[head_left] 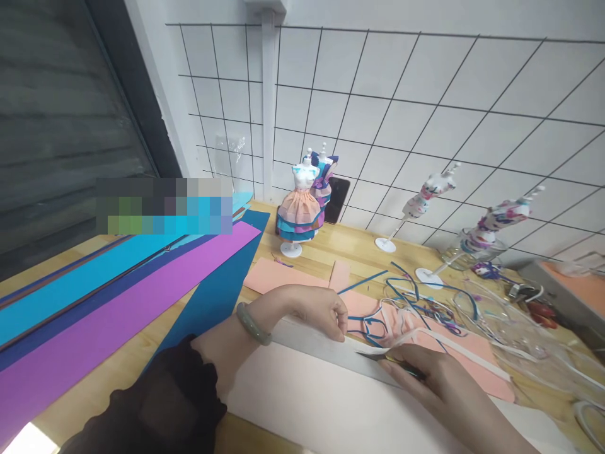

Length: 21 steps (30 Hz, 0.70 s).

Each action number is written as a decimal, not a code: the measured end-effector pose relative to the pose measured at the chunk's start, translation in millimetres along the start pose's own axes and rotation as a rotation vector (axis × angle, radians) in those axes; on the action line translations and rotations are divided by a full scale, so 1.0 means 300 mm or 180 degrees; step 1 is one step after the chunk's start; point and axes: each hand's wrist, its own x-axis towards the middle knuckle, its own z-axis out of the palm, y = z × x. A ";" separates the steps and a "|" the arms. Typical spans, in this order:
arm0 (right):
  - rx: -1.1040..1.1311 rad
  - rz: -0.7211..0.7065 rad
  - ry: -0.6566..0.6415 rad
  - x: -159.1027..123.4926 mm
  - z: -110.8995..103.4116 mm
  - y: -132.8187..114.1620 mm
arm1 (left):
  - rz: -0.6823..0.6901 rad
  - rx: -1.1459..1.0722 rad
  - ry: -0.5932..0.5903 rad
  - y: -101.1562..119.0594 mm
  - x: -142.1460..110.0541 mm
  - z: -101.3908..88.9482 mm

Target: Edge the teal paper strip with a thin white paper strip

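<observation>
My left hand (314, 309), with a green bangle at the wrist, pinches the edge of a white sheet (321, 403) and a thin white strip (454, 358) peeling off it. My right hand (435, 378) is closed on a slim cutting tool (378, 357) whose blade lies on the sheet's edge. Both hands work over the wooden table (331, 252), next to a pink sheet (293, 277) with loose blue strips (378, 315) on it.
Long purple, blue and teal sheets (118, 302) lie at the left. Small mannequins stand behind: two dressed ones (302, 202) and two tilted ones (425, 202) (491, 227). Clear plastic wrap and scraps (520, 315) clutter the right. A wire grid (425, 126) covers the wall.
</observation>
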 end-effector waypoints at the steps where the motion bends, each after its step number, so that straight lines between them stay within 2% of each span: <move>1: 0.0025 -0.0009 0.0042 0.003 0.003 -0.007 | 0.0011 0.0014 0.0002 -0.001 0.000 0.000; 9: -0.0221 -0.0087 -0.0108 0.043 0.006 -0.050 | 0.0080 0.0009 -0.0025 -0.018 0.007 -0.001; 21: -0.0137 -0.0120 0.0215 0.023 0.028 -0.022 | 0.0061 -0.0047 -0.0137 0.008 0.003 0.005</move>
